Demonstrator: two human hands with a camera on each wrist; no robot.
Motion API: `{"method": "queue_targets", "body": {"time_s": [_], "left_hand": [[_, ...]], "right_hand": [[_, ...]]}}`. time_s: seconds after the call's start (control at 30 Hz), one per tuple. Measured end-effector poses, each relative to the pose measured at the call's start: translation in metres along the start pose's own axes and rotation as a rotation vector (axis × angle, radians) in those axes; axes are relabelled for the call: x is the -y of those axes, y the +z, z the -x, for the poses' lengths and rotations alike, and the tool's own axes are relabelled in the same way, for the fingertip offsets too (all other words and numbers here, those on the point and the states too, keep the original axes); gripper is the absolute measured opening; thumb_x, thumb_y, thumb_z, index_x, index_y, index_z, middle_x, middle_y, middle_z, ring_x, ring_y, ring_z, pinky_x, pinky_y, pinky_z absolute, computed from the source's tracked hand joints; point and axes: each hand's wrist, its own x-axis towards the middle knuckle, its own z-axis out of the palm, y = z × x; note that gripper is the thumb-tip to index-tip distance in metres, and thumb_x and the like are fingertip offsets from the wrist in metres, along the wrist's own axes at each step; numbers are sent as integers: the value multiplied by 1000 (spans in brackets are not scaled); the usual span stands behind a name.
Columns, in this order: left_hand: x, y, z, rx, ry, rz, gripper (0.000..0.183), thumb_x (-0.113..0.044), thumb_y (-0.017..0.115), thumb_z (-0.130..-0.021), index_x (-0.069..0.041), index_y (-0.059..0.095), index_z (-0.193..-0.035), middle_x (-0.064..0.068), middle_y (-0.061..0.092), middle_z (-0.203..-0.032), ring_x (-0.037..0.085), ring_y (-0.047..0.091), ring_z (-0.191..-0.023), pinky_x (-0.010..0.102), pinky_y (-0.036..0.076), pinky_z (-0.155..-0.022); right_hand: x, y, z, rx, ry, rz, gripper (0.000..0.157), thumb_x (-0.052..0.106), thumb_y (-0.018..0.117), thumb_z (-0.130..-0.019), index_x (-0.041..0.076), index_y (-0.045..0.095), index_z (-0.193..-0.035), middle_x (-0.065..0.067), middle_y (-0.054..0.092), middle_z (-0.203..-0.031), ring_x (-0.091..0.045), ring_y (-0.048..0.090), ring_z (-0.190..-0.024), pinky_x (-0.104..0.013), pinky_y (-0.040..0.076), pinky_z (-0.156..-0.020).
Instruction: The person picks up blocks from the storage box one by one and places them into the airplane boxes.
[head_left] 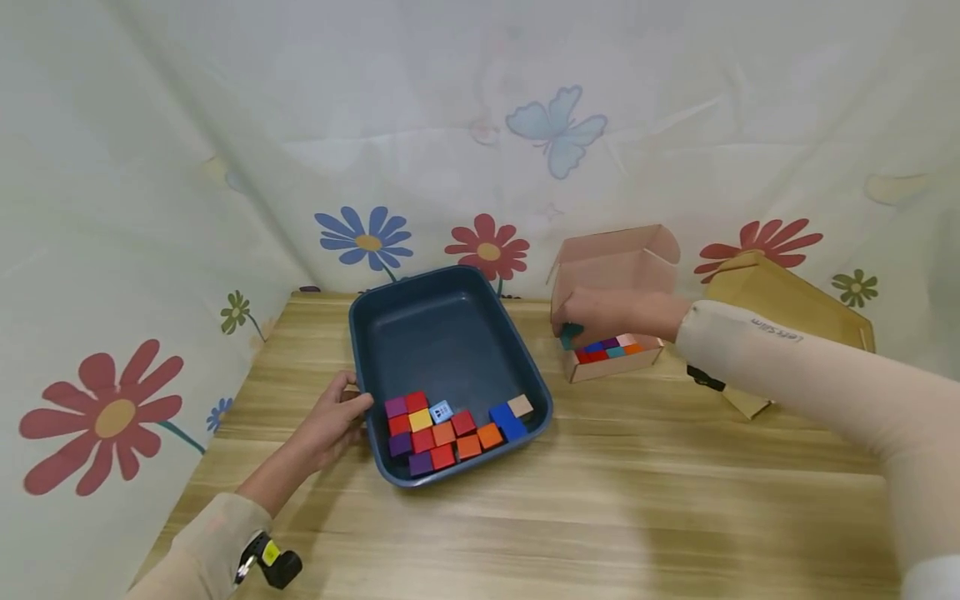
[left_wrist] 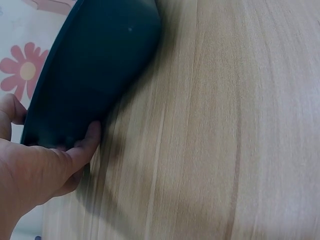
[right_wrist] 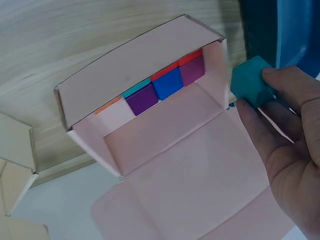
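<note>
My right hand pinches a teal cube between thumb and fingers, at the left edge of a pink cardboard box. The box lid stands raised, and cubes in red, blue, purple, teal, orange and pale pink lie inside. My left hand grips the left side of a dark blue tray, thumb at its rim and fingers against the outer wall. Red, purple, orange, blue and natural wood cubes, with a yellow cube and a light blue printed cube, are grouped at the tray's near end.
A yellow-brown cardboard box stands open at the right, partly hidden behind my right forearm. Everything rests on a wood-grain table. A printed curtain hangs along the back and left.
</note>
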Motion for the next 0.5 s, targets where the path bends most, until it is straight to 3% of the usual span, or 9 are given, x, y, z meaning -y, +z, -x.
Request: {"method": "queue_targets", "body": {"time_s": [0.27,0.5], "left_hand": [[2,-2,0,14,3,6,26,-2,51,-99,-11,35,-116,14,42,-111,19,57,-86,33,54,-65],[1,-1,-1,8,-1,11,25,-1,52,-98,-13,36,-114,13,41,-110,19,56,-86,32,53,-65]], "right_hand": [[-22,2,16,32,29,10,18,12,81,-86,7,77,-103,-1,74,-96,-20,64,-86,-39,57,-84],[-38,7,28,110,169,56,16,11,83,-84,10,77,-99,1,73,-90,-17,60,-79,-39,57,-83]]}}
